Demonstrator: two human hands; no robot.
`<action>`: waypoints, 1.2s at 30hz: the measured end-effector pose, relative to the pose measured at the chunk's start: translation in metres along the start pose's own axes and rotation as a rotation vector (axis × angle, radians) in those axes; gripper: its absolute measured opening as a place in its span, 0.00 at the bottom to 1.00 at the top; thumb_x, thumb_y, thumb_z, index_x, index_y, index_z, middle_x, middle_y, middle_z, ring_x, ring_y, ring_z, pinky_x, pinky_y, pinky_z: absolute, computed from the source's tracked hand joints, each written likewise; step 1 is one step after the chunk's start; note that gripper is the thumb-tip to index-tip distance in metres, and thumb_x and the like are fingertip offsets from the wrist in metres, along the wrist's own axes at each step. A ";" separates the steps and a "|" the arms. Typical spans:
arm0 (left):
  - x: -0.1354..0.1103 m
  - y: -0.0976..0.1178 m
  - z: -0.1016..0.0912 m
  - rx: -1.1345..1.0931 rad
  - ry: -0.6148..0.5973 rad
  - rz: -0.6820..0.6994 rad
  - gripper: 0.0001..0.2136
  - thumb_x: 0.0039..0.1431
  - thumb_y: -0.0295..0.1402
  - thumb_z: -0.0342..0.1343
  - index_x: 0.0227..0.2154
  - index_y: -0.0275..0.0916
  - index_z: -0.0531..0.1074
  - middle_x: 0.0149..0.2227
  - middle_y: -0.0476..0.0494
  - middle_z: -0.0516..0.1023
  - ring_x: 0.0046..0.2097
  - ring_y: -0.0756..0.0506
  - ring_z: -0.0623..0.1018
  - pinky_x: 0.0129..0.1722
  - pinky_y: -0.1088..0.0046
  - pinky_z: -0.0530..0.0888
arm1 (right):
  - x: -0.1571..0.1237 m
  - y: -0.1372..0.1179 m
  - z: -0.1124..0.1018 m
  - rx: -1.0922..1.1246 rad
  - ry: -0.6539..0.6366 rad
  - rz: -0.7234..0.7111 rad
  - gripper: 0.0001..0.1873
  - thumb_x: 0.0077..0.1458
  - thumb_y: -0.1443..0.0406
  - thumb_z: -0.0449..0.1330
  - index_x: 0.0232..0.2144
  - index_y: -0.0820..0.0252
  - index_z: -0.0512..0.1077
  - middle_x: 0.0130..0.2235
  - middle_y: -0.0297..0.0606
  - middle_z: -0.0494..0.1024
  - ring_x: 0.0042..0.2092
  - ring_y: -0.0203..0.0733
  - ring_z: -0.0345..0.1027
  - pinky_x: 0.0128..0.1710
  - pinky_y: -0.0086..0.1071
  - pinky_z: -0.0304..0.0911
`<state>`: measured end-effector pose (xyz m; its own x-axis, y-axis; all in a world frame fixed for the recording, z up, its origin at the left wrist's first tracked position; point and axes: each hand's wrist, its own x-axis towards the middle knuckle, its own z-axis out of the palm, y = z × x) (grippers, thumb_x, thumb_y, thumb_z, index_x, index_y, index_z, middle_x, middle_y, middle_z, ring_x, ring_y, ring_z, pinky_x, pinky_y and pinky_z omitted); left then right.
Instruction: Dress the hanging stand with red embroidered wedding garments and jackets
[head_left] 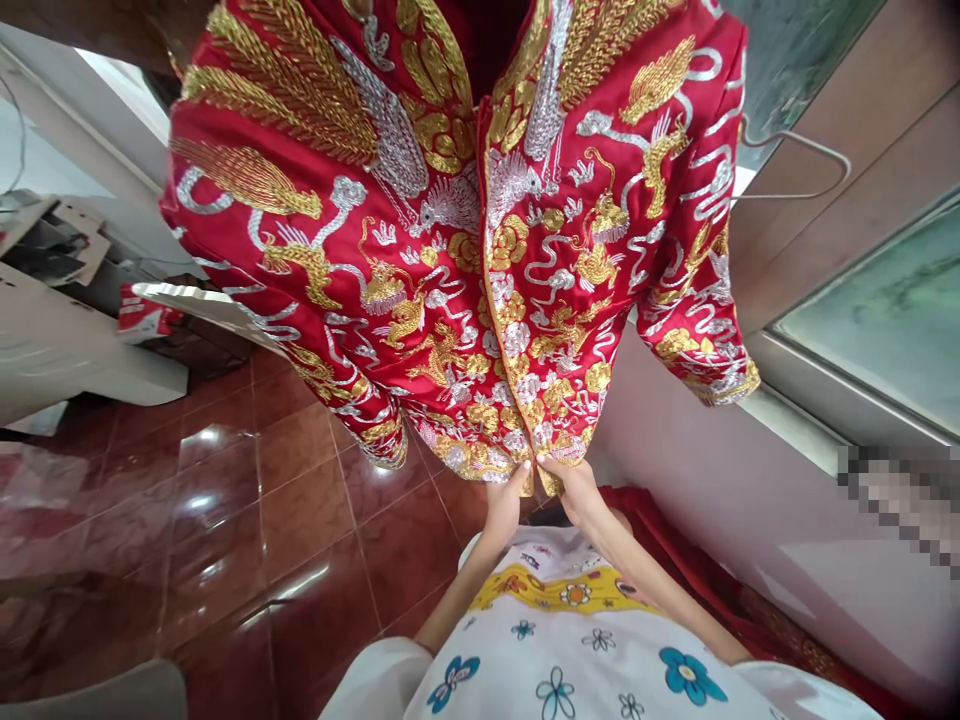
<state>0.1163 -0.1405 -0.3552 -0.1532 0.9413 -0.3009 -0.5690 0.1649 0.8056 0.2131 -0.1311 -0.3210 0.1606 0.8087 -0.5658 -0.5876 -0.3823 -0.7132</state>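
Fingers (523, 476) of both hands clamped on the front hem (469, 462) of the jacket (454, 290): left hand (504, 503) and right hand (576, 488) pinch one to each side of the opening, thumbs uppermost. Likely reason: a hold at each front corner draws the panels straight and sets their edges side by side.

Floor (307, 490), glossy brown-red tile, lies below the jacket; cloth probably kept up so it stays off the tile and spreads flat. Jacket fills the view above the hands; its support is out of frame. Wearer's white flowered top (570, 640) sits just below the jacket, close enough, I judge, for both arms to reach with little strain.

Looks, big to small. Body: bright red, satiny, densely embroidered. Sleeves (705, 280): hang free to either side of the jacket's body, cuffs banded in gold and silver. Gold plumes (300, 110) fan across the chest. Silver birds below them, facing the opening. Dragon-like gold figures (600, 262) lower, among silver curls. Gold and silver flowers crowd toward the hem. Finest: narrow gold trim down the front edge.
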 end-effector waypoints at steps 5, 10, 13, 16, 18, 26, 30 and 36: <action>0.006 0.006 -0.005 -0.033 0.031 -0.028 0.28 0.44 0.32 0.65 0.51 0.43 0.65 0.51 0.43 0.72 0.55 0.42 0.70 0.57 0.63 0.63 | -0.001 0.012 -0.028 -0.286 -0.064 0.204 0.19 0.41 0.53 0.67 0.26 0.63 0.71 0.24 0.39 0.75 0.20 0.37 0.67 0.17 0.29 0.64; 0.009 0.003 -0.008 -0.036 0.006 -0.073 0.28 0.43 0.30 0.65 0.50 0.40 0.66 0.47 0.41 0.75 0.53 0.41 0.71 0.56 0.62 0.64 | -0.006 0.019 -0.021 -0.176 -0.304 0.184 0.17 0.39 0.58 0.69 0.30 0.62 0.73 0.29 0.34 0.75 0.29 0.35 0.69 0.30 0.28 0.67; 0.009 0.001 -0.010 -0.006 0.003 -0.066 0.28 0.42 0.30 0.65 0.49 0.38 0.66 0.47 0.40 0.75 0.52 0.41 0.73 0.56 0.61 0.64 | -0.005 0.019 -0.011 -0.014 -0.263 0.318 0.16 0.38 0.59 0.70 0.29 0.62 0.72 0.27 0.32 0.73 0.29 0.32 0.67 0.31 0.26 0.65; 0.008 0.001 -0.011 0.043 0.026 -0.037 0.27 0.41 0.29 0.66 0.48 0.38 0.67 0.46 0.41 0.76 0.51 0.41 0.73 0.55 0.62 0.64 | -0.006 0.016 -0.006 -0.053 -0.160 0.366 0.16 0.36 0.59 0.70 0.23 0.63 0.70 0.22 0.30 0.68 0.25 0.29 0.61 0.26 0.22 0.60; 0.008 0.003 -0.010 0.060 0.050 -0.022 0.27 0.41 0.29 0.66 0.47 0.39 0.67 0.45 0.41 0.76 0.51 0.42 0.73 0.55 0.63 0.65 | -0.009 0.012 -0.005 -0.112 -0.118 0.390 0.17 0.36 0.58 0.70 0.21 0.64 0.68 0.20 0.29 0.67 0.22 0.27 0.57 0.22 0.22 0.56; 0.009 0.004 -0.008 0.092 0.067 -0.015 0.26 0.42 0.31 0.66 0.47 0.39 0.68 0.47 0.41 0.75 0.52 0.42 0.73 0.55 0.64 0.64 | -0.013 0.001 0.000 -0.088 -0.156 0.372 0.17 0.33 0.60 0.71 0.20 0.63 0.68 0.19 0.27 0.62 0.20 0.26 0.51 0.20 0.23 0.55; 0.013 0.003 -0.009 0.120 0.077 -0.021 0.26 0.41 0.31 0.66 0.47 0.38 0.68 0.46 0.40 0.76 0.51 0.41 0.73 0.55 0.62 0.63 | -0.008 0.014 0.002 -0.066 -0.074 0.280 0.17 0.30 0.60 0.71 0.22 0.62 0.71 0.16 0.26 0.60 0.20 0.27 0.51 0.18 0.23 0.54; 0.017 0.002 -0.011 0.118 0.062 -0.017 0.25 0.42 0.31 0.66 0.46 0.39 0.69 0.46 0.42 0.76 0.52 0.41 0.72 0.56 0.63 0.63 | 0.002 0.009 -0.001 -0.175 0.026 0.176 0.18 0.30 0.59 0.71 0.23 0.63 0.71 0.18 0.27 0.63 0.20 0.27 0.52 0.18 0.23 0.57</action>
<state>0.1037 -0.1273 -0.3639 -0.1956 0.9187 -0.3432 -0.4733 0.2181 0.8535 0.2089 -0.1335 -0.3293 0.0898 0.7119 -0.6966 -0.4625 -0.5896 -0.6622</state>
